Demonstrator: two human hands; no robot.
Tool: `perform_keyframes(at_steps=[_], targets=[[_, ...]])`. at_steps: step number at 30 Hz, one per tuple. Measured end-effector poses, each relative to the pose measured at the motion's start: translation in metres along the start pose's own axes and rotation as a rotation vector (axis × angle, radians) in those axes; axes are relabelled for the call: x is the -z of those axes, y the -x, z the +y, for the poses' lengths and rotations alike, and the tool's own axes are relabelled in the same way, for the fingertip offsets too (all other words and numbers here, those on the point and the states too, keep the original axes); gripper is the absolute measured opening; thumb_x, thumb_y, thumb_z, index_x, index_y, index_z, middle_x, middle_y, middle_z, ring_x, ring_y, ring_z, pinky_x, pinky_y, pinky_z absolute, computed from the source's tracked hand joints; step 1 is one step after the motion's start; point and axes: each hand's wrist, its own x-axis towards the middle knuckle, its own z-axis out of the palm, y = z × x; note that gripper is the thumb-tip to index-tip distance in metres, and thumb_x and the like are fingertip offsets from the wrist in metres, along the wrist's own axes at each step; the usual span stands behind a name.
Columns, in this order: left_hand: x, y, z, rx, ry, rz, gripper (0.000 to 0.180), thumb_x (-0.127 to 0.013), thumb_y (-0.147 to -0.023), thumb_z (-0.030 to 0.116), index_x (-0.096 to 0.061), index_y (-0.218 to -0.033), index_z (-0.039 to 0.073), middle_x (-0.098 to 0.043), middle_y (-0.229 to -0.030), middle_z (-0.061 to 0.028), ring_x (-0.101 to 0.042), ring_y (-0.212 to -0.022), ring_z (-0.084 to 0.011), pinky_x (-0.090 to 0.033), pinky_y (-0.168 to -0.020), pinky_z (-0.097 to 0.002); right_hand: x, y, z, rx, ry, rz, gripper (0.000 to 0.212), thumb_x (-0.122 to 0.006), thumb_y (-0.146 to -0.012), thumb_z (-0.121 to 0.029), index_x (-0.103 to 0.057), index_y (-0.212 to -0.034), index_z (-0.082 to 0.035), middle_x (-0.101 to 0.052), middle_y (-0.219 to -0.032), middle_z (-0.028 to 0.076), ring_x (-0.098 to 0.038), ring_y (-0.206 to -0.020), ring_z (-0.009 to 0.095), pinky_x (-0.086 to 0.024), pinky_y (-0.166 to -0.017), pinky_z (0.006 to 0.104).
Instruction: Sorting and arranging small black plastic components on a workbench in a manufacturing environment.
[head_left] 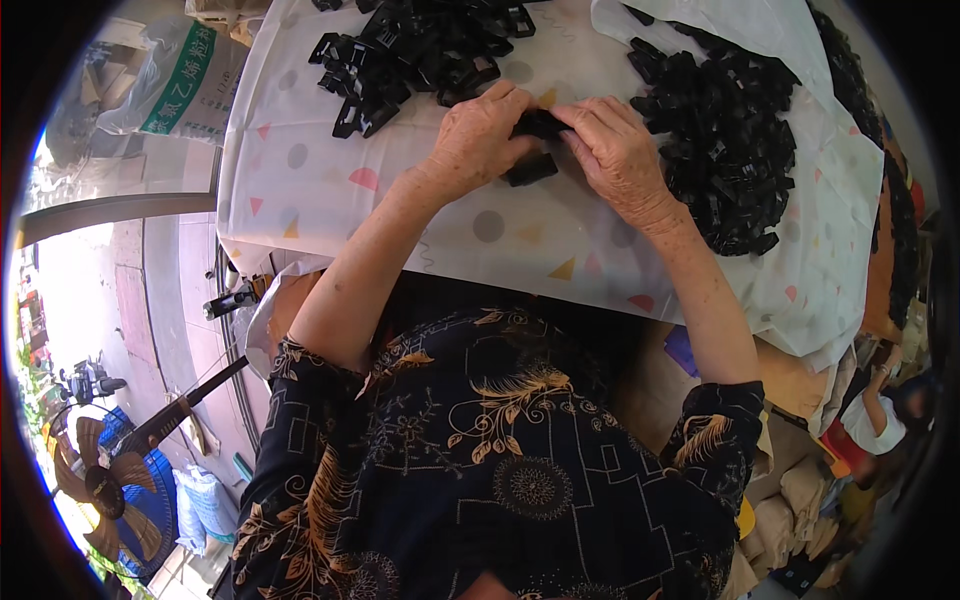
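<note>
1. Head view: the near edge of the tabletop (pixel 400 240) is running just before the person's dark patterned shirt (pixel 470 440), with both forearms reaching over it.
2. Inward from that edge, a loose-looking black block (pixel 532 171) is lying just below the left thumb, nearer the left hand than the right; whether it is joining the piece above, I cannot tell.
3. Here's the key spot: a black piece (pixel 541 124) is sitting between the two hands, its long axis seemingly running side to side, roughly along the near edge.
4. The left hand (pixel 482 137) is curling almost closed, thumb and fingers pinching the piece's left end, the contact partly hidden.
5. The right hand (pixel 617 158) is pinching the right end, thumb and forefinger barely apart.
6. Farther out, one black heap (pixel 415 50) is spreading toward the far edge, another (pixel 725 150) is stretching along the right-hand side.
</note>
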Motion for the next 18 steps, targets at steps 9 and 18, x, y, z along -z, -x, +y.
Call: perform_keyframes(at_steps=[9,18], targets=[[-0.002,0.001,-0.003,-0.016,0.072,0.000,0.037,-0.076,-0.078,0.022,-0.062,-0.109,0.007,-0.061,-0.101,-0.0092,-0.065,-0.090,-0.0305,-0.052,-0.077,-0.0399,-0.012,0.005,0.005,0.146,0.153,-0.032,0.039,-0.068,-0.076,0.002,-0.068,-0.114,-0.002,-0.065,-0.105,0.008,-0.061,-0.099,0.026,-0.050,-0.087,0.0363],[-0.002,-0.005,-0.010,-0.009,0.085,0.010,0.036,-0.076,-0.077,0.022,-0.064,-0.107,0.006,-0.062,-0.100,-0.0090,-0.066,-0.087,-0.0270,-0.053,-0.076,-0.0374,-0.016,0.021,-0.001,0.106,0.267,-0.090,0.055,-0.066,-0.080,-0.004,-0.057,-0.135,-0.005,-0.058,-0.133,0.009,-0.052,-0.129,0.029,-0.041,-0.103,0.0406]])
